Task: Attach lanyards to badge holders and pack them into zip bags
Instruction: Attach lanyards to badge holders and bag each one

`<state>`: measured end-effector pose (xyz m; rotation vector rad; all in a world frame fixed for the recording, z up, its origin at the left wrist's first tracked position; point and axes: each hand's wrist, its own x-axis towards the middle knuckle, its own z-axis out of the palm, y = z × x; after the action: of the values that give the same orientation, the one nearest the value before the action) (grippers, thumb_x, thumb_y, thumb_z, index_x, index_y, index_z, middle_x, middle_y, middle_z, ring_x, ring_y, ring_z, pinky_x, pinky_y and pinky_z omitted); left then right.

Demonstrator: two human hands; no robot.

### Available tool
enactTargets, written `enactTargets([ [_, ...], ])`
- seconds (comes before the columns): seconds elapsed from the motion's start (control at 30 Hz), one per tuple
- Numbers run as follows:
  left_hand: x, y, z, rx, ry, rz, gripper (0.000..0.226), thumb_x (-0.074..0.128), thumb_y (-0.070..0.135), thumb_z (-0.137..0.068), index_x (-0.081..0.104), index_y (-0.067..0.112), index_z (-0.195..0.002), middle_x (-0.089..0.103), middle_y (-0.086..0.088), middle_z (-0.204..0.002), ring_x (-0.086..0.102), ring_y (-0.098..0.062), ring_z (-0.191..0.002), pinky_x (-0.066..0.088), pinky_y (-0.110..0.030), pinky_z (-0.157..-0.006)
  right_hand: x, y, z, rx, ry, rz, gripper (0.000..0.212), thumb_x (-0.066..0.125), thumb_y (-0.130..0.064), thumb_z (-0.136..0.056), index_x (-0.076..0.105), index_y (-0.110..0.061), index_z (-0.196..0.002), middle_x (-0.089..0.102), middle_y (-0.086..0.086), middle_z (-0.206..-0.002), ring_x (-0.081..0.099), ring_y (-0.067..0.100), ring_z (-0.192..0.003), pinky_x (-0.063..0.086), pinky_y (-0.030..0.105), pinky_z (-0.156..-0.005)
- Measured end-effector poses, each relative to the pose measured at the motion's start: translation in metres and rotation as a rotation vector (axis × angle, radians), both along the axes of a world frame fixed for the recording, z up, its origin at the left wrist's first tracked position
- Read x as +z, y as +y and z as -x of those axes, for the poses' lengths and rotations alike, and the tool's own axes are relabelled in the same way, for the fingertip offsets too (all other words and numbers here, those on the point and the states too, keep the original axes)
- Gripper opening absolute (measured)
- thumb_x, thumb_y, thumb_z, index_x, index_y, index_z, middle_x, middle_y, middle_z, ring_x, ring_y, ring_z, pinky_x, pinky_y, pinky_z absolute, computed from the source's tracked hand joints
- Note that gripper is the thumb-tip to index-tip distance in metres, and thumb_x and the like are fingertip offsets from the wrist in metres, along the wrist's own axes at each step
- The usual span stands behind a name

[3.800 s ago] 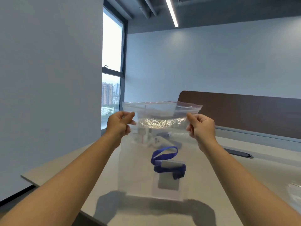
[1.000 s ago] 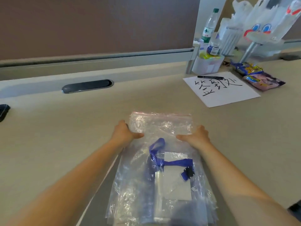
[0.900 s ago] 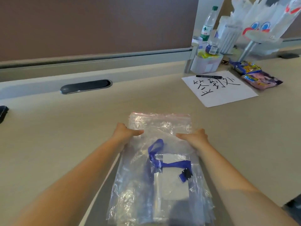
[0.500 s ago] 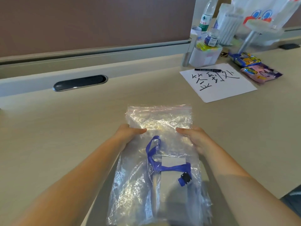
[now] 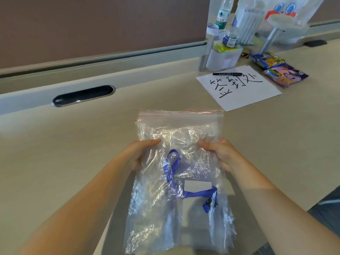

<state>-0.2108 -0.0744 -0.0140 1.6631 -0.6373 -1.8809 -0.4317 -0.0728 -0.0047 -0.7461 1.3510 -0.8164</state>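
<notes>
Zip bag: the zip bag [image 5: 181,144] is being held flat on the counter [image 5: 73,144], its red-lined mouth pointing away from the person.
Left grip: the bag's left edge is being pinched by the left hand [image 5: 137,155], thumb on top.
Right grip: the right edge is being pinched the same way by the right hand [image 5: 221,155].
Contents: the blue lanyard [image 5: 172,172] and the badge holder [image 5: 197,185] are being kept inside, in the near half of the bag.
Seal: whether the strip is being closed fully cannot be told from this view.
Risk, spill: if the bag is being lifted by its near end with a gap in the strip, the contents are likely to slide out.
Risk, trapped air: crinkled film is bulging; pressing could pop the seal.
Risk, neighbours: the paper sheet [image 5: 239,87] and marker [image 5: 227,73] are lying near the mouth and could be nudged.
</notes>
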Motion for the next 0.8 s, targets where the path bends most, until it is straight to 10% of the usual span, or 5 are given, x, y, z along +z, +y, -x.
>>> enactTargets([
  [0.1, 0.003, -0.001, 0.000, 0.020, 0.012, 0.042, 0.018, 0.073, 0.020, -0.064, 0.063, 0.008, -0.072, 0.067, -0.002, -0.061, 0.060, -0.017, -0.060, 0.049, -0.029, -0.066, 0.008, 0.004, 0.000, -0.004, 0.016, 0.023, 0.009, 0.060, -0.003, -0.081, 0.062, -0.006, -0.073, 0.067, -0.007, -0.050, 0.064, 0.005, -0.048, 0.049, 0.013, -0.044],
  [0.27, 0.024, -0.006, 0.004, 0.030, 0.000, 0.172, 0.010, 0.063, 0.015, -0.082, 0.061, 0.006, -0.076, 0.059, -0.001, -0.069, 0.057, -0.014, -0.065, 0.047, -0.022, -0.072, 0.028, 0.002, -0.001, -0.063, -0.038, 0.051, 0.018, 0.061, -0.003, -0.081, 0.056, 0.004, -0.096, 0.067, -0.002, -0.047, 0.064, 0.007, -0.043, 0.053, 0.017, -0.046],
  [0.4, 0.058, -0.014, 0.008, 0.012, 0.044, 0.265, 0.021, 0.060, 0.009, -0.085, 0.055, 0.008, -0.065, 0.052, 0.007, -0.036, 0.048, -0.002, -0.028, 0.039, -0.010, -0.033, 0.058, -0.001, -0.002, -0.146, -0.020, 0.098, 0.009, 0.061, -0.001, -0.081, 0.054, 0.004, -0.082, 0.066, -0.001, -0.046, 0.063, 0.007, -0.041, 0.052, 0.018, -0.042],
  [0.8, 0.144, -0.036, 0.061, 0.019, 0.101, 0.530, 0.013, 0.060, 0.006, -0.083, 0.060, 0.010, -0.072, 0.064, 0.000, -0.056, 0.057, -0.015, -0.055, 0.049, -0.022, -0.052, 0.134, -0.018, 0.046, -0.221, -0.054, 0.333, 0.013, 0.059, -0.001, -0.082, 0.057, -0.003, -0.070, 0.064, -0.002, -0.043, 0.062, 0.009, -0.044, 0.051, 0.019, -0.044],
])
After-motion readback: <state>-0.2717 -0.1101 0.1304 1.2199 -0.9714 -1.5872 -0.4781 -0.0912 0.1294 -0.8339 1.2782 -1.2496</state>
